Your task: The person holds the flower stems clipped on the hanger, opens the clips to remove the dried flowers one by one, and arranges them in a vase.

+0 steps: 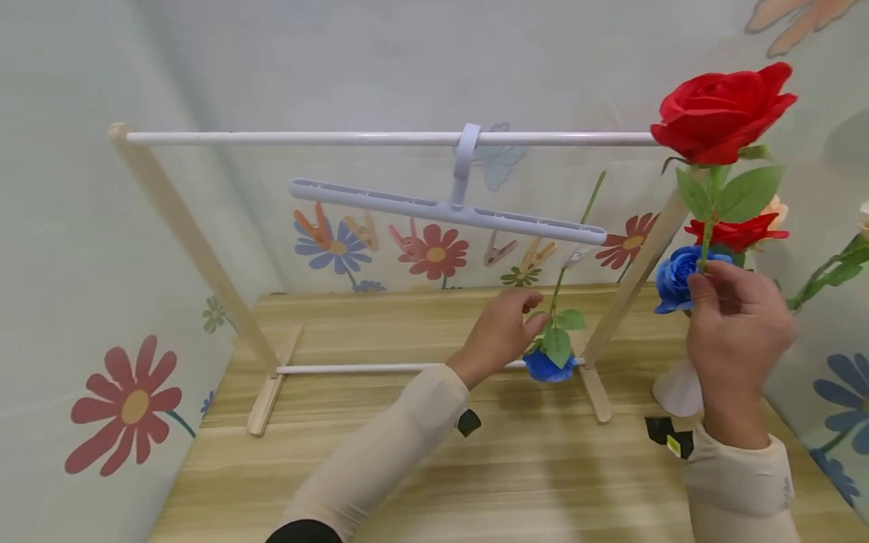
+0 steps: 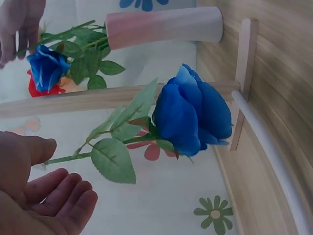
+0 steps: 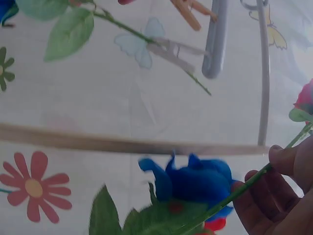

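My right hand (image 1: 743,324) pinches the green stem of a red rose (image 1: 726,113), which stands bloom up at the upper right. A blue rose (image 1: 548,367) hangs bloom down, its stem caught in a pale clothespin (image 1: 575,256) at the hanger's lower right end. Beside that stem is my left hand (image 1: 498,328), thumb and fingers parted. In the left wrist view its fingers (image 2: 73,196) lie loosely bent near the stem. The grey-blue hanger (image 1: 380,202) tilts down to the right on the rack's white top bar (image 1: 292,139).
Several more clothespins, among them an orange one (image 1: 314,226), hang along the hanger. Right of the rack's wooden post (image 1: 634,279), a pink-and-white vase (image 2: 166,27) holds roses, including another blue rose (image 1: 675,279). Black patches (image 1: 468,422) lie on the wooden table (image 1: 543,483).
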`<state>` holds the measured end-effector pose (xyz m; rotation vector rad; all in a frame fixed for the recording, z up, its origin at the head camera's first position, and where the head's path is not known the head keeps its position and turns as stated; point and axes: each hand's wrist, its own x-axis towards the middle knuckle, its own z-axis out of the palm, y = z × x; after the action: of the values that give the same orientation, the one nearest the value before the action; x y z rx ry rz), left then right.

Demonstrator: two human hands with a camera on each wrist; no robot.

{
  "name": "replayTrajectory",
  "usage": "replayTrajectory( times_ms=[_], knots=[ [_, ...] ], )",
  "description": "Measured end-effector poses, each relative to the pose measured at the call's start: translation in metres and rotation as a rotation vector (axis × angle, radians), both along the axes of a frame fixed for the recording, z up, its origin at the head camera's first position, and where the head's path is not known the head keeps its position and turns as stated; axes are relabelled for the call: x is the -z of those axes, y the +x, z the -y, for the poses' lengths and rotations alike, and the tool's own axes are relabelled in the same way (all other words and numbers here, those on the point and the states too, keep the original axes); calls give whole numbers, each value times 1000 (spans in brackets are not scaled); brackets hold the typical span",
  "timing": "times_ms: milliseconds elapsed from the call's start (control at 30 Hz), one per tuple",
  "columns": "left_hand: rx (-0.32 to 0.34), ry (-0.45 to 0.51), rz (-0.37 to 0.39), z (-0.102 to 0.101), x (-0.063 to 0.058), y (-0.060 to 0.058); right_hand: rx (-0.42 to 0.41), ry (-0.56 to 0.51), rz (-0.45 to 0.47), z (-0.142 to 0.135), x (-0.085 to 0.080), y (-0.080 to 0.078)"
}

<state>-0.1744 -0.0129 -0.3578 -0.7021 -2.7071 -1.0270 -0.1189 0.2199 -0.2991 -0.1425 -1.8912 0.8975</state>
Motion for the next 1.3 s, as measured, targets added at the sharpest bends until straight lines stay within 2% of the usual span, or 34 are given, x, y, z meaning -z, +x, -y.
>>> replayTrajectory(
  times_ms=[200,300,433,633,867,1067,1300],
  knots=[
    [9,217,89,-6,0,-13,80,-25,-43,-19,-7,-5],
    [19,259,104,-9,0,-18,164,-35,-19,-24,-9,-10],
    [18,272,114,-15,-1,-21,233,-49,11,-35,-7,-18],
    [2,269,85,-27,-2,-23,241,-60,51,-52,9,-29],
    [-22,331,91,-36,2,-27,244,-85,100,-65,28,-32],
    [-49,388,106,-37,2,-29,255,-179,188,-71,39,-30],
    [-46,375,81,-37,1,-29,259,-169,163,-78,52,-29]
  ],
)
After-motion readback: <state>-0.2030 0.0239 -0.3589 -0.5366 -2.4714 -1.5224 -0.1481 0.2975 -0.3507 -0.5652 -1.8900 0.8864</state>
